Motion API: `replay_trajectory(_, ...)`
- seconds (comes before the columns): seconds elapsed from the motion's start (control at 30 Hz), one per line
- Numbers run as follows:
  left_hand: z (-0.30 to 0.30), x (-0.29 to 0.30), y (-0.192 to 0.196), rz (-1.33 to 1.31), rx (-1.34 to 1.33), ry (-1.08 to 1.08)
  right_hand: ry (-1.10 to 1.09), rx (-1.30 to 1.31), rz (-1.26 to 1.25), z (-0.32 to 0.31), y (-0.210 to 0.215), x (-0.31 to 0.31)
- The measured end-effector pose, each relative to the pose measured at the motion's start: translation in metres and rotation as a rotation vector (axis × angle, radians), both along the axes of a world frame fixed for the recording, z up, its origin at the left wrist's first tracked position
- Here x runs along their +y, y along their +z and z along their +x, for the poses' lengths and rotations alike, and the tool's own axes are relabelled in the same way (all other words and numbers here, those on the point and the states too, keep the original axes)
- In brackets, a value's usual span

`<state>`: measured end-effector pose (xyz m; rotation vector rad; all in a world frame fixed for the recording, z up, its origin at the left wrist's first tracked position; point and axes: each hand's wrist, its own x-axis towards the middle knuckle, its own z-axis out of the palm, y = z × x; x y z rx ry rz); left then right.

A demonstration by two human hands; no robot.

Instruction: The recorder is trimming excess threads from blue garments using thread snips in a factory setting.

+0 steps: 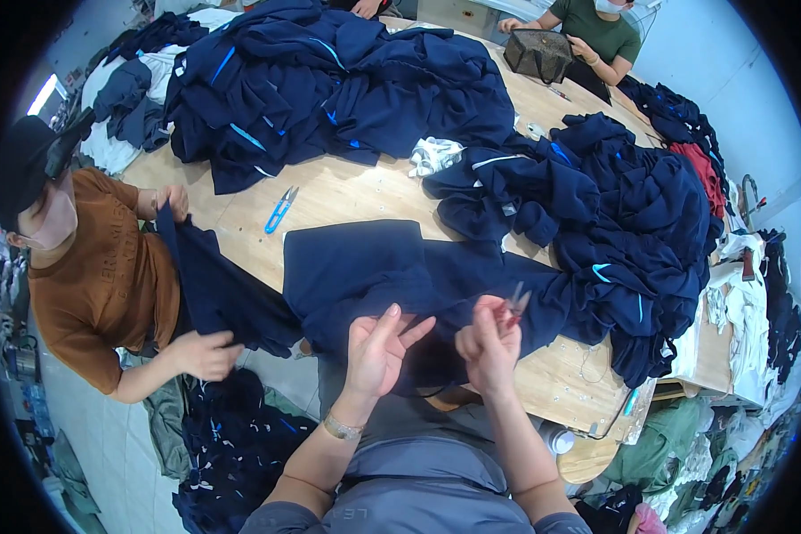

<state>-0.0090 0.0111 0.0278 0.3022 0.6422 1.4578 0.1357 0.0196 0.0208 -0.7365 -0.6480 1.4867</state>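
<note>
Here, the right hand [491,343] is curling its fingers around red-handled metal snips [513,311] aiming toward one o'clock; the left hand [379,356] is holding its fingers spread; navy-blue cloth [365,262] is lying at twelve.

1. You have two hands, left hand [376,358] and right hand [489,349].
2. You hold one pair of red snips [513,311].
3. You wear one wristband [342,428].
4. Ahead of you: one pair of blue snips [279,212], one dark bag [539,57].
5. You see three other people [107,276].
</note>
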Motion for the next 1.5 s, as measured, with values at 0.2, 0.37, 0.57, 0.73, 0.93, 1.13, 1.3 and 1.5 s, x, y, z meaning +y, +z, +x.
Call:
replay_trajectory(0.2, 0.003, 0.001, -0.005, 0.013, -0.058, -0.026, -0.134, -0.587, 0.170, 0.003, 0.003, 0.004)
replay_trajectory(0.37, 0.010, -0.004, -0.002, 0.013, 0.042, -0.042, -0.139, -1.026, 0.407, -0.021, 0.003, 0.009)
replay_trajectory(0.57, 0.000, -0.001, 0.001, -0.092, -0.092, -0.059, 0.007, -0.578, 0.211, -0.011, -0.006, -0.002)
replay_trajectory(0.73, -0.005, 0.002, 0.001, -0.161, -0.228, -0.070, -0.077, -0.565, 0.164, 0.007, -0.013, -0.006)
replay_trajectory(0.93, -0.002, 0.003, -0.005, -0.072, -0.254, -0.021, -0.058, -0.866, 0.363, 0.020, -0.003, 0.004)
replay_trajectory(1.13, 0.000, 0.001, 0.001, -0.072, -0.145, -0.013, -0.106, -1.402, 0.649, 0.013, 0.004, 0.014)
replay_trajectory(1.3, -0.002, 0.000, -0.004, -0.030, -0.113, -0.061, -0.092, -1.509, 0.745, 0.010, 0.006, 0.018)
replay_trajectory(1.5, 0.000, -0.001, -0.001, -0.024, -0.073, -0.048, -0.106, -1.590, 0.805, 0.011, 0.009, 0.017)
